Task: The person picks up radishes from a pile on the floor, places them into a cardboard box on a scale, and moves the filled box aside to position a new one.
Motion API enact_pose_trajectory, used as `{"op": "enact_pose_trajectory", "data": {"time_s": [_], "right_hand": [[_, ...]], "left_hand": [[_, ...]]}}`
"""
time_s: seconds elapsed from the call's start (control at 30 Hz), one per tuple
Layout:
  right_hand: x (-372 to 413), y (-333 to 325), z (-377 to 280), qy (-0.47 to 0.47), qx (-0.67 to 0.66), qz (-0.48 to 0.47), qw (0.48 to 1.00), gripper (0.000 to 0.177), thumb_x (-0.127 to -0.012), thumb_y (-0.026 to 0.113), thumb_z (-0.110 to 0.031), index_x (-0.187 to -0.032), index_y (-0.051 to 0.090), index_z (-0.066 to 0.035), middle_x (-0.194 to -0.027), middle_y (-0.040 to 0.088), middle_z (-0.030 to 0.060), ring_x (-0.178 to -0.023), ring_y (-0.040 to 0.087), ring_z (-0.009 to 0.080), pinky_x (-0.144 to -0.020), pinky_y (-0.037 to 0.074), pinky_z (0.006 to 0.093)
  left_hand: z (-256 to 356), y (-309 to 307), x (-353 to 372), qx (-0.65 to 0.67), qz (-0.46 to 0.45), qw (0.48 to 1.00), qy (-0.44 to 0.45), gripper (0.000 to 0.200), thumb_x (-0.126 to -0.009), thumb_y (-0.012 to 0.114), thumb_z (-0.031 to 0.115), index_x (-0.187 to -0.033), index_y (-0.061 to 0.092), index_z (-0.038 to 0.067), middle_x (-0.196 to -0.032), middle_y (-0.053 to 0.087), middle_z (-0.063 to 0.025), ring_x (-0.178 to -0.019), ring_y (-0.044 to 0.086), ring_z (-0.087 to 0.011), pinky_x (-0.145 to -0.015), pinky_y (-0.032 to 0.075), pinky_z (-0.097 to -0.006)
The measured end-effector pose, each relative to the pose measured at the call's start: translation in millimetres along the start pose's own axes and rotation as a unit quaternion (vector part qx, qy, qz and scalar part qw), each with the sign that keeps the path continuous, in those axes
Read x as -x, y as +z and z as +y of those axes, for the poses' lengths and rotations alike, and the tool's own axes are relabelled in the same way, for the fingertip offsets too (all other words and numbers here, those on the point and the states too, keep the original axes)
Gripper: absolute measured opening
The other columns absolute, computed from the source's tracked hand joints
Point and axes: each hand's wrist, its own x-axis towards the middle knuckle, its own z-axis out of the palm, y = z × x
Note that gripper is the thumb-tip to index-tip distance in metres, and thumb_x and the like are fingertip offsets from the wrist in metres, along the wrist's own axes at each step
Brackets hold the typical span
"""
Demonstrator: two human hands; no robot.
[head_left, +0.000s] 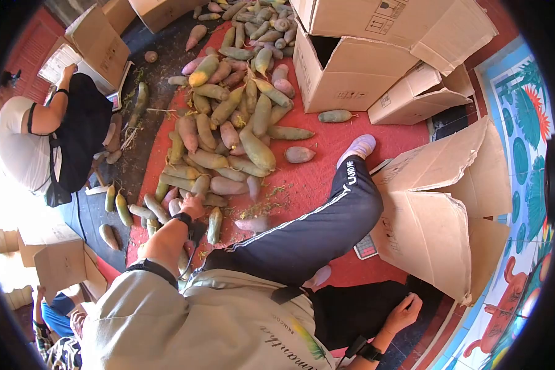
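Note:
I sit on a red floor with one leg stretched out. My left hand (193, 205) reaches forward onto a long green and pink radish (198, 187) at the near edge of a big heap of radishes (240, 105), fingers curled over it. My right hand (404, 310) is down by my side, its fingers closed on the edge of a black bag (351, 311) beside an open cardboard box (435, 237). A calculator (365, 246) lies between my leg and that box.
Open cardboard boxes (351, 74) stand at the far right of the heap, and more boxes (98, 37) at the far left. Another person (43, 135) in white with a black bag crouches at the left. Loose radishes (120, 209) lie on the dark floor.

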Motion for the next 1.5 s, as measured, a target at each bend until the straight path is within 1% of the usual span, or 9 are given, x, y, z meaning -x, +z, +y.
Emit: {"op": "enact_pose_trajectory", "data": {"time_s": [0.27,0.43,0.53,0.6,0.73,0.83,0.87,0.9,1.5], "right_hand": [[-1,1,1,-0.013,0.008,-0.006,1.000,0.010,-0.087,0.051,-0.006,-0.086,0.057,0.002,-0.081,0.058,0.0145,-0.074,0.057,0.0293,-0.068,0.046,0.0346],[-4,0,-6,0.002,0.003,-0.013,1.000,0.011,-0.087,0.050,-0.007,-0.086,0.056,0.002,-0.082,0.057,0.0149,-0.074,0.057,0.0293,-0.068,0.046,0.0346],[-5,0,-7,-0.002,0.004,-0.010,1.000,0.011,-0.087,0.049,-0.007,-0.085,0.056,0.002,-0.082,0.057,0.0152,-0.074,0.057,0.0293,-0.068,0.046,0.0346],[-5,1,-7,-0.003,0.003,-0.006,1.000,0.011,-0.087,0.049,-0.007,-0.085,0.056,0.002,-0.082,0.057,0.0152,-0.074,0.057,0.0295,-0.068,0.046,0.0347],[-5,2,-7,-0.013,0.003,0.001,1.000,0.012,-0.087,0.049,-0.007,-0.085,0.055,0.003,-0.081,0.057,0.0155,-0.074,0.057,0.0300,-0.068,0.046,0.0350],[-4,3,-5,-0.019,0.001,0.006,1.000,0.011,-0.087,0.050,-0.007,-0.085,0.055,0.003,-0.081,0.057,0.0158,-0.074,0.057,0.0305,-0.067,0.046,0.0353],[-4,3,-5,-0.019,0.000,0.009,1.000,0.011,-0.087,0.050,-0.007,-0.085,0.055,0.003,-0.081,0.057,0.0158,-0.074,0.057,0.0305,-0.067,0.046,0.0353],[-4,3,-4,-0.016,-0.002,0.009,1.000,0.011,-0.087,0.050,-0.007,-0.085,0.055,0.003,-0.081,0.057,0.0159,-0.074,0.057,0.0307,-0.068,0.046,0.0355],[2,-1,-5,0.007,-0.025,0.042,0.999,0.008,-0.084,0.052,-0.004,-0.082,0.056,0.003,-0.079,0.056,0.0163,-0.072,0.056,0.0319,-0.065,0.046,0.0369]], "left_hand": [[-14,28,-31,0.177,0.067,0.977,-0.096,0.064,-0.072,0.066,0.027,-0.119,0.034,-0.001,-0.105,0.057,-0.0244,-0.101,0.056,-0.0368,-0.085,0.046,-0.0394],[-76,154,-129,0.157,0.035,0.986,-0.036,0.057,-0.075,0.060,0.035,-0.116,0.041,-0.001,-0.103,0.059,-0.0239,-0.098,0.059,-0.0347,-0.081,0.048,-0.0401],[-22,65,-54,0.288,0.027,0.948,-0.134,0.052,-0.076,0.058,0.037,-0.114,0.047,0.003,-0.103,0.061,-0.0187,-0.096,0.060,-0.0320,-0.080,0.049,-0.0384],[-25,59,-72,-0.001,-0.165,0.982,0.095,0.035,-0.076,0.060,0.029,-0.105,0.056,0.009,-0.100,0.064,-0.0089,-0.094,0.062,-0.0250,-0.074,0.051,-0.0332],[-14,28,-58,-0.233,-0.052,0.953,0.187,0.025,-0.074,0.062,0.021,-0.097,0.060,0.013,-0.095,0.065,-0.0035,-0.087,0.064,-0.0183,-0.066,0.050,-0.0282],[-30,25,-64,-0.072,-0.071,0.954,0.281,0.020,-0.075,0.063,0.021,-0.093,0.060,0.013,-0.091,0.065,-0.0035,-0.082,0.064,-0.0172,-0.063,0.049,-0.0298],[-20,10,-44,0.264,-0.132,0.951,0.086,0.022,-0.077,0.062,0.023,-0.095,0.059,0.013,-0.090,0.064,-0.0027,-0.081,0.064,-0.0176,-0.062,0.048,-0.0308],[-13,0,-30,0.560,-0.174,0.801,-0.121,0.023,-0.079,0.062,0.025,-0.098,0.057,0.012,-0.090,0.064,-0.0019,-0.079,0.064,-0.0180,-0.061,0.048,-0.0317],[49,-22,-29,0.517,-0.175,0.836,-0.058,0.032,-0.085,0.058,0.023,-0.108,0.050,0.002,-0.094,0.061,-0.0095,-0.066,0.064,-0.0240,-0.049,0.051,-0.0333]]}}
